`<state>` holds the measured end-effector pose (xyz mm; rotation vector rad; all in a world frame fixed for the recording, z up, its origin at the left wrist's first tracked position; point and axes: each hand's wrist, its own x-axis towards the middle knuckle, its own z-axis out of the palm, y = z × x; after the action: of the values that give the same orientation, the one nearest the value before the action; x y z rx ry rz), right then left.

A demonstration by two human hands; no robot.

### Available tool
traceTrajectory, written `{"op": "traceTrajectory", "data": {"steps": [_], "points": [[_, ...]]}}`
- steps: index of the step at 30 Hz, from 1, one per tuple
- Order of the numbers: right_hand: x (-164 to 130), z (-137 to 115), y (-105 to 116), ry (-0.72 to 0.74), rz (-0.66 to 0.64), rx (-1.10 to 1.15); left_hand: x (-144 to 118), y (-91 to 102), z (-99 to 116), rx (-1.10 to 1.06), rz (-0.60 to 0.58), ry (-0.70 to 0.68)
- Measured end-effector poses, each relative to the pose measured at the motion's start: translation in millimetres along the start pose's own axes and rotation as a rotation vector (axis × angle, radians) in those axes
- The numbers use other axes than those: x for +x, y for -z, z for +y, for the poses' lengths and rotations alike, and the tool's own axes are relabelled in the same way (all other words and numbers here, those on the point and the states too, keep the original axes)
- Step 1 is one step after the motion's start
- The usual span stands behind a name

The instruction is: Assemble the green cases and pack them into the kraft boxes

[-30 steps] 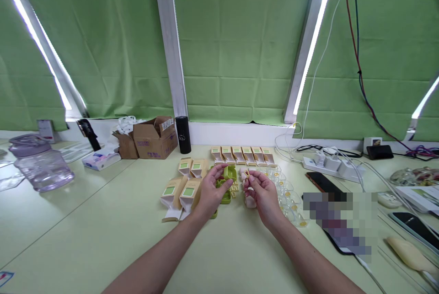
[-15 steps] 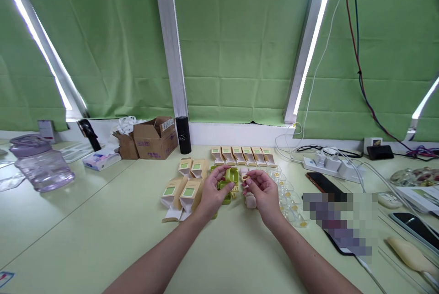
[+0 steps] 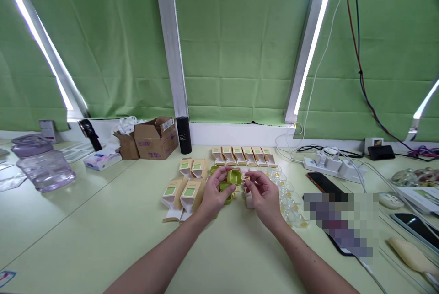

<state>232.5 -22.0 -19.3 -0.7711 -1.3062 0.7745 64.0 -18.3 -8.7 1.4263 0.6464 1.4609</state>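
Head view: the left hand (image 3: 213,193) is curled around a small green case (image 3: 233,177), thumb and fingers pinching it just above the table (image 3: 103,221). Right beside it, the right hand (image 3: 263,193) has its fingertips closed on a tiny yellowish ring-like piece (image 3: 244,178), held almost touching the green case's right edge. What the piece is exactly, too small to tell. Both forearms reach in from the bottom of the frame.

Under the left hand lie more green cases (image 3: 224,195). Under the right hand sits a pale pink block (image 3: 249,201). Left of the hands, 4 kraft cartons with green labels (image 3: 185,186) lie in 2 pairs. Just behind the hands, a row of 6 smaller kraft cartons (image 3: 243,155) stands side by side. Right of the right hand, a line of clear plastic shells (image 3: 290,195) runs toward the near edge.

Further out: a black cylinder (image 3: 184,135) by the window ledge, an open cardboard box (image 3: 155,137) to its left, a clear jug with a purple lid (image 3: 41,163) at far left, and a white power strip (image 3: 334,166) at right.
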Motion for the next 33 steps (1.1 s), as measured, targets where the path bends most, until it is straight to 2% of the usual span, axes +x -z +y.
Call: {"op": "traceTrajectory", "data": {"steps": [6, 14, 19, 33], "points": [[-0.8, -0.7, 0.9, 0.131, -0.021, -0.136, -0.8, -0.3, -1.9, 0.025, -0.027, -0.025], [0.2, -6.0, 2.4, 0.419, -0.065, -0.415, -4.6, -2.7, 3.9, 0.112, -0.067, -0.065], [2.1, -2.5, 3.5, 0.603, -0.027, -0.598, -4.4, -1.1, 1.7, 0.201, -0.091, -0.086], [2.2, 3.0, 5.1, 0.69, -0.061, -0.785, -4.8, -0.2, 0.5, 0.289, -0.125, -0.144]]}}
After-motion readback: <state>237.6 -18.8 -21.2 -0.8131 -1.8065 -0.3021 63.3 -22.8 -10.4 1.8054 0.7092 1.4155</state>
